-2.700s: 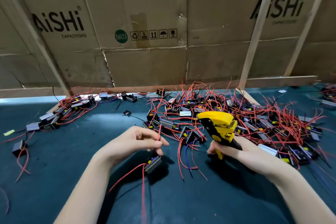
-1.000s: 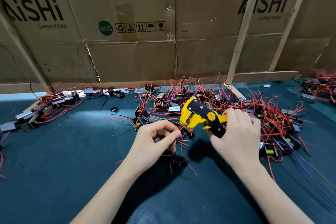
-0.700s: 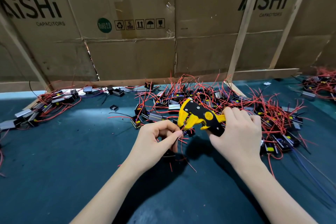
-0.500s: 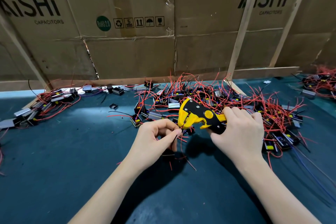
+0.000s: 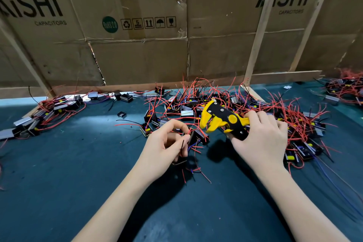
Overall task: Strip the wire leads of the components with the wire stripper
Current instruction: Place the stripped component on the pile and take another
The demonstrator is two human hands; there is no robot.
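Gripping wire stripper (image 5: pixel 222 122) by handles, right hand (image 5: pixel 261 141) holds tool at 1 o'clock, head aimed at 9 o'clock, mouth now slightly apart after being nearer closed half second ago. Left hand (image 5: pixel 163 147) pinches thin dark lead (image 5: pixel 183 146) between thumb and fingertips, small component (image 5: pixel 179 161) hanging beneath palm, just short of tool. Likely one lead done, next being lined up. Unstripped pile (image 5: pixel 245 112) crowds 12 to 3 o'clock; finished batch (image 5: pixel 47 112) at 10 o'clock; bare mat (image 5: pixel 68 173) from 6 to 9 o'clock; cardboard wall (image 5: pixel 137 55) closes far edge.
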